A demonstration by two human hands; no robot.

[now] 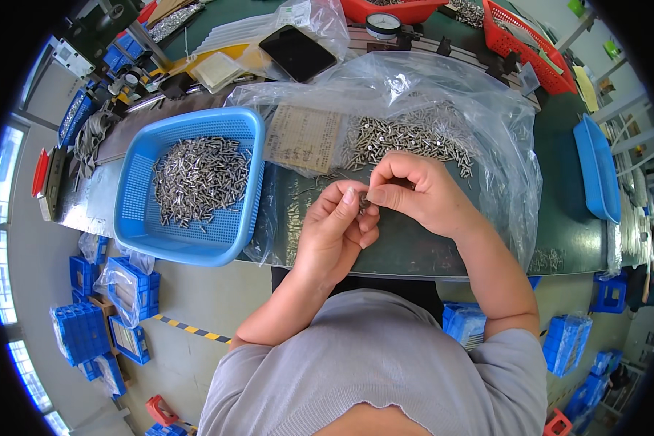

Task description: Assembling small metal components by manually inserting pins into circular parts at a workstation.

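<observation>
Both hands meet above the table's front edge, in front of a heap of small metal pins (407, 139) lying on a clear plastic bag (501, 138). In the curled fingers of my left hand (334, 227) are a few small dark metal pieces, mostly covered by the fingers. My right hand (421, 192) is closed in a pinch, its thumb and forefinger touching the left fingertips; whatever it pinches is hidden. Left of the hands stands a blue plastic basket (134, 218) with many similar metal pins (200, 178) inside. A brown written card (305, 136) lies under plastic between basket and heap.
A black phone (298, 53) rests on plastic bags at the back. Red baskets (523, 47) and a dial gauge (382, 25) stand along the far side. Another blue basket (596, 167) sits at the right edge. Blue crates (80, 330) are stacked on the floor.
</observation>
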